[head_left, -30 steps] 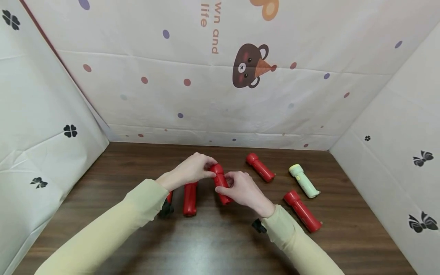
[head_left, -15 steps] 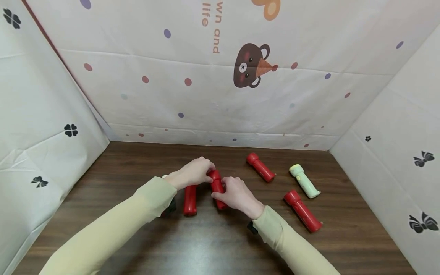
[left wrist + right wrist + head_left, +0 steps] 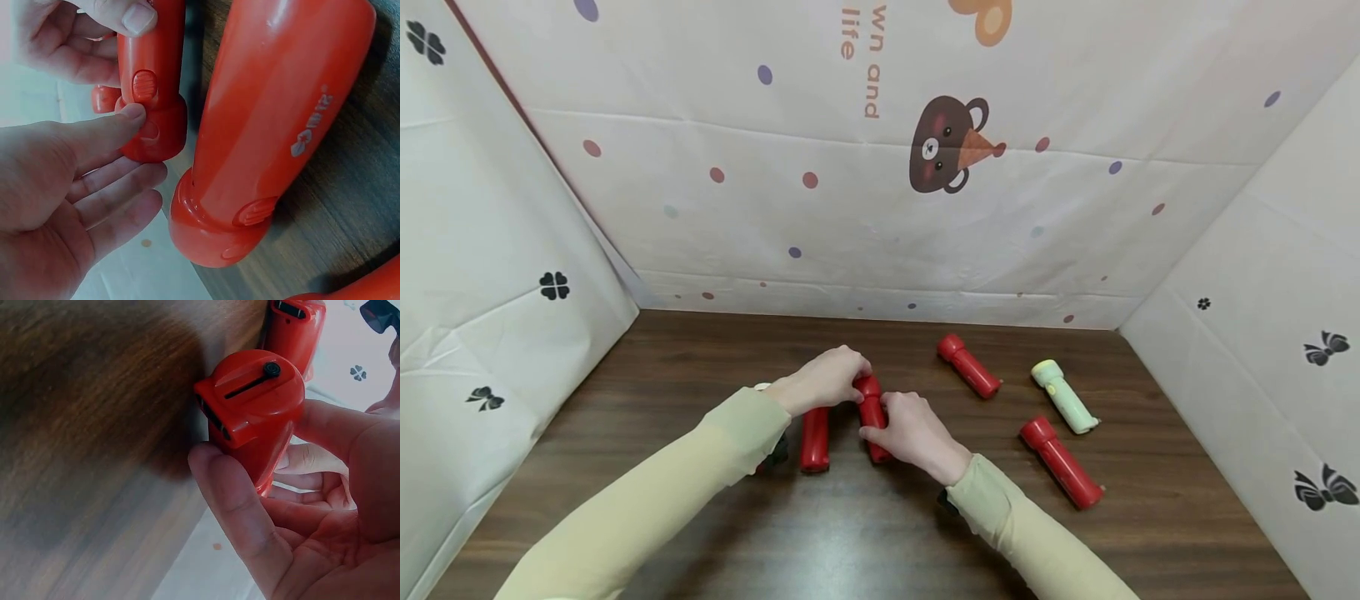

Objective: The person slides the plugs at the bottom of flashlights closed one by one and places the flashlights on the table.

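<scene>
In the head view, a red flashlight (image 3: 873, 414) lies between both hands, its head toward the back wall. My left hand (image 3: 827, 382) pinches the head end; in the left wrist view its thumb touches the rim near the ribbed switch (image 3: 144, 85). The right hand (image 3: 916, 433) grips the body closer to the tail, and the right wrist view shows the tail cap (image 3: 256, 394) between thumb and fingers. Just left of it, a second red flashlight (image 3: 814, 442) lies roughly parallel, its head hidden by my left hand. More red (image 3: 362, 284) shows at the left wrist view's lower corner.
On the right of the brown wooden table (image 3: 850, 533) lie a red flashlight (image 3: 968, 365), a pale green flashlight (image 3: 1064, 396) and another red flashlight (image 3: 1060, 461). A printed white sheet (image 3: 850, 208) walls the back and sides. A pale edge (image 3: 763, 386) peeks out behind the left sleeve.
Both hands have brought the red flashlight toward me and slightly left, where it now lies more in line with the red one beside it. The other flashlights have not moved.
</scene>
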Tool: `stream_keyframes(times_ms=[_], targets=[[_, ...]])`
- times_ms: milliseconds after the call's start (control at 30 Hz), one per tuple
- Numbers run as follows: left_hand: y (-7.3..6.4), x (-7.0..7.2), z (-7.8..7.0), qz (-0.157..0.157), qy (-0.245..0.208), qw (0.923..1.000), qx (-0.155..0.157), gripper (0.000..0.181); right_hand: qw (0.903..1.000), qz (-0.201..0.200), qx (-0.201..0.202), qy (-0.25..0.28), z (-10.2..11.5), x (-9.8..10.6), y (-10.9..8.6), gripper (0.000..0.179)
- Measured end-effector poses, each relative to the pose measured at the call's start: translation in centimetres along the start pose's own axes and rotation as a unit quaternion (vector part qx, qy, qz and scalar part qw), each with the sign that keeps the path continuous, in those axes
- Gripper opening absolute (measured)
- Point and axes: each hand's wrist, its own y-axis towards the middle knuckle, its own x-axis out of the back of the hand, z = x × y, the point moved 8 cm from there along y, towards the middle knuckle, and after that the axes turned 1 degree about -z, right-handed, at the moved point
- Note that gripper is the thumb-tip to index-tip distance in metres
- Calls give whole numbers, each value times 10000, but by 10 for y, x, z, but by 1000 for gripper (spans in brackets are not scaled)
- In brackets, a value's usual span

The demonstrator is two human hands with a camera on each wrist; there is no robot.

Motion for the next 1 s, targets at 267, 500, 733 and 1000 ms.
stream_keyframes(times_ms=[267,500,733,1000], targets=[[2,-2,2,38,61,10000,-43,20,10000,10,-42,36,-1,-2,-1,27],[2,-5,5,106,47,9998,-139,23,10000,52,32,39,0,-3,-3,26],[1,-6,1,113,149,9993,-312,23,10000,63,24,46,-1,-4,-5,25],[2,-8,1,71,266,9990,-343,29,9999,-61,109,-3,0,-3,-8,25]])
